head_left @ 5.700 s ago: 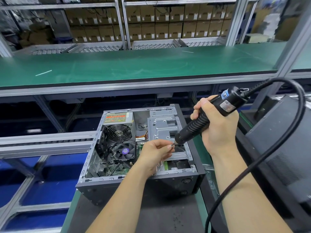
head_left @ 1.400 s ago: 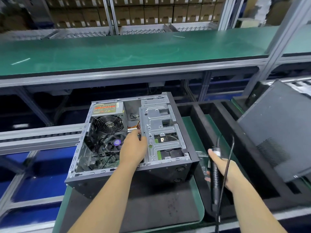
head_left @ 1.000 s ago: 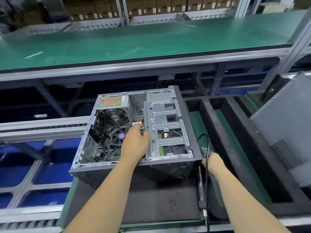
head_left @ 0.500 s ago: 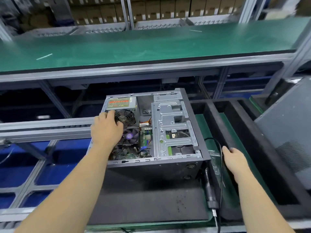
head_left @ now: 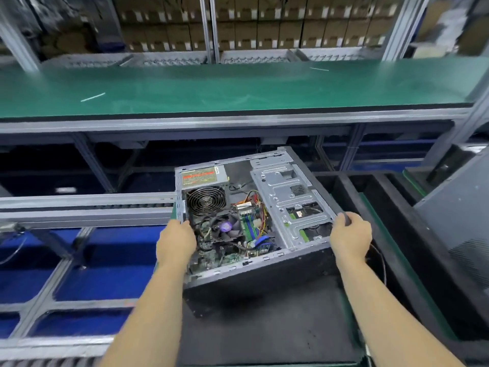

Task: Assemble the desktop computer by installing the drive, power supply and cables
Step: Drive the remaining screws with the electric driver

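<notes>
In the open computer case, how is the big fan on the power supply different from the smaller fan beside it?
The power supply fan is larger and sits behind a round wire grille; the CPU cooler fan is smaller, with no grille. The power supply fan looks dull metal grey, the CPU cooler fan black with a purple hub label. The power supply fan lies farther from the person, the CPU cooler fan nearer. Both face the open side of the case.

Long green bench (head_left: 238, 86) ran across at 12 o'clock on a grey metal frame (head_left: 211, 123). Behind it, racks of brown cartons (head_left: 264, 30). Blue floor (head_left: 79, 282) under rails (head_left: 79, 207) at 9 o'clock. Black mat (head_left: 264, 327) at 6 o'clock.
</notes>
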Demonstrator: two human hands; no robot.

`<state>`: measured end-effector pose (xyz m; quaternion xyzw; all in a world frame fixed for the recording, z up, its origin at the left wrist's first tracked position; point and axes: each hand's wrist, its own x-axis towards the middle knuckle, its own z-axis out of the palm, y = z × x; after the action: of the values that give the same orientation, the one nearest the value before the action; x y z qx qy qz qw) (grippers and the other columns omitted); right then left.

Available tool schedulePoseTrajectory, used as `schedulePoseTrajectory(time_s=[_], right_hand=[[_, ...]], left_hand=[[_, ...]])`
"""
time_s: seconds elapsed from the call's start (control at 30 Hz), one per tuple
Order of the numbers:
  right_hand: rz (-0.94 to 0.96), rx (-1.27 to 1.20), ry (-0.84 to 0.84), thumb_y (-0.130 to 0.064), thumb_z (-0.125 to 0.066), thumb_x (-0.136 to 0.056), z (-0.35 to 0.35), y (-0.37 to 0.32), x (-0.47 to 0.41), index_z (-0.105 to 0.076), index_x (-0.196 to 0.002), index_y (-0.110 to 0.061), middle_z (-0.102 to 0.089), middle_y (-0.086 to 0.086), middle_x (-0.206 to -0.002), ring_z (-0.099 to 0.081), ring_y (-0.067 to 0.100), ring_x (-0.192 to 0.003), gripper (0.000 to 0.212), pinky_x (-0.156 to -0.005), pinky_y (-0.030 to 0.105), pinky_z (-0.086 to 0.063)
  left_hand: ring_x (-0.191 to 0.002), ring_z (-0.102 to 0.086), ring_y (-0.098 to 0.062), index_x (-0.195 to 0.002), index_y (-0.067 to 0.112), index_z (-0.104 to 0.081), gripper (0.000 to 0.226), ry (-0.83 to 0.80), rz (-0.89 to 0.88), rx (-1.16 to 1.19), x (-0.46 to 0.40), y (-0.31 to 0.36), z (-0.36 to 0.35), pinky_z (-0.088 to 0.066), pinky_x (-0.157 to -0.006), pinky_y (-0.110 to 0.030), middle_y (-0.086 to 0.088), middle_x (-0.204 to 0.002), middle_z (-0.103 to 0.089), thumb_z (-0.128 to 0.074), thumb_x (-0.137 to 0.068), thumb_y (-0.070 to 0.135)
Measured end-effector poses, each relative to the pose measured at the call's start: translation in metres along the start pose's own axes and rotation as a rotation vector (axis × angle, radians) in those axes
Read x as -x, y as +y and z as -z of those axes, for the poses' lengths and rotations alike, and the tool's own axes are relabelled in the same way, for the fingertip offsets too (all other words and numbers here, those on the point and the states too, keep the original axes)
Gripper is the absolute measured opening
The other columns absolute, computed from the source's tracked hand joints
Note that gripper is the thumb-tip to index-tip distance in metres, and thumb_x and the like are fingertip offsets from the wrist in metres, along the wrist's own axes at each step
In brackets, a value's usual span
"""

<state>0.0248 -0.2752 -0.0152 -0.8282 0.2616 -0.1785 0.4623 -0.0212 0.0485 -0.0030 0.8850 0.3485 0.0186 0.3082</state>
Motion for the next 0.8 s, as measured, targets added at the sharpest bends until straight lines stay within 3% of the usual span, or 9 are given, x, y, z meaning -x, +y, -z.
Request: schedulePoseTrajectory(time_s=[0.1,0.2,0.3,0.37,0.43,0.5,0.67,0.73,0.8], right_hand=[[0.035,-0.027,-0.170,-0.028,-0.059,-0.096,-0.006,-0.020,-0.047,-0.066,-0.121,-0.003,-0.059,0.017,-0.120,-0.059,0.033,-0.094,0.036,-0.080,0.030,-0.043],[-0.106,-0.036,-0.177,-0.037,-0.062,-0.094,-0.017,-0.026,-0.049,-0.031,-0.154,-0.017,-0.023,0.021,-0.154,-0.047,0.041,-0.122,0.070,-0.104,0.044,-0.042],[-0.227,-0.193,-0.144,-0.039,-0.064,-0.092,-0.036,-0.015,0.015,0.003,-0.158,-0.024,-0.013,0.021,-0.160,-0.037,0.044,-0.136,0.096,-0.110,0.052,-0.034],[-0.272,-0.317,-0.199,-0.041,-0.063,-0.093,-0.048,-0.005,0.055,0.011,-0.157,-0.022,-0.012,0.012,-0.164,-0.028,0.034,-0.145,0.100,-0.114,0.046,-0.027],[-0.302,-0.373,-0.206,-0.040,-0.062,-0.095,-0.057,-0.002,0.061,0.011,-0.157,-0.018,-0.011,0.008,-0.165,-0.022,0.029,-0.148,0.098,-0.115,0.043,-0.025],[-0.294,-0.350,-0.253,-0.040,-0.062,-0.095,-0.058,-0.004,0.043,0.011,-0.157,-0.018,-0.011,0.007,-0.165,-0.022,0.030,-0.148,0.098,-0.117,0.045,-0.024],[-0.166,-0.312,-0.542,-0.040,-0.064,-0.094,-0.047,-0.022,-0.030,-0.008,-0.158,-0.021,-0.022,-0.001,-0.163,-0.030,0.024,-0.145,0.087,-0.117,0.048,-0.028],[-0.156,-0.260,-0.637,-0.041,-0.064,-0.094,-0.042,-0.034,-0.049,-0.023,-0.156,-0.019,-0.039,-0.001,-0.152,-0.044,0.023,-0.133,0.078,-0.107,0.043,-0.039],[-0.144,-0.136,-0.538,-0.046,-0.064,-0.092,-0.044,-0.040,-0.051,-0.038,-0.147,-0.012,-0.053,0.006,-0.136,-0.054,0.027,-0.115,0.070,-0.091,0.039,-0.045]], left_hand=[[-0.117,-0.055,-0.041,-0.124,0.002,-0.054,0.042,-0.050,0.060,-0.062,0.037,-0.002,-0.006,-0.043,-0.093,-0.044,-0.023,-0.131,-0.058,-0.038,-0.104,0.035],[-0.118,-0.054,-0.038,-0.130,0.010,-0.052,0.056,0.042,0.052,-0.213,0.031,0.002,0.011,-0.038,-0.085,-0.044,-0.016,-0.132,-0.058,-0.031,-0.100,0.052],[-0.109,-0.055,-0.037,-0.120,0.011,-0.054,0.044,0.283,-0.303,-0.241,-0.015,0.023,0.030,-0.040,-0.079,-0.043,-0.015,-0.119,-0.063,-0.036,-0.099,0.045],[-0.124,-0.048,-0.031,-0.129,0.018,-0.054,0.039,0.125,-0.605,-0.438,-0.039,0.028,0.024,-0.040,-0.097,-0.045,-0.010,-0.135,-0.056,-0.039,-0.100,0.039],[-0.149,-0.022,-0.025,-0.143,0.032,-0.050,0.042,-0.062,-0.639,-0.575,-0.050,0.017,0.009,-0.019,-0.120,-0.047,-0.005,-0.163,-0.026,-0.040,-0.102,0.034],[-0.154,-0.003,-0.023,-0.138,0.043,-0.053,0.044,-0.087,-0.582,-0.554,-0.049,0.008,-0.003,-0.004,-0.124,-0.045,-0.002,-0.168,-0.006,-0.042,-0.099,0.025],[-0.152,0.008,-0.038,-0.123,0.033,-0.065,0.037,-0.107,-0.354,-0.616,0.001,0.031,-0.026,-0.001,-0.122,-0.051,-0.019,-0.165,0.011,-0.049,-0.091,0.025],[-0.150,0.008,-0.045,-0.138,0.019,-0.049,0.047,-0.078,-0.284,-0.680,0.031,0.042,-0.042,0.000,-0.121,-0.054,-0.029,-0.161,0.010,-0.044,-0.091,0.024],[-0.149,0.012,-0.045,-0.153,0.019,-0.020,0.062,-0.048,-0.392,-0.666,0.040,0.046,-0.053,0.005,-0.119,-0.056,-0.028,-0.162,0.011,-0.038,-0.095,0.028]])
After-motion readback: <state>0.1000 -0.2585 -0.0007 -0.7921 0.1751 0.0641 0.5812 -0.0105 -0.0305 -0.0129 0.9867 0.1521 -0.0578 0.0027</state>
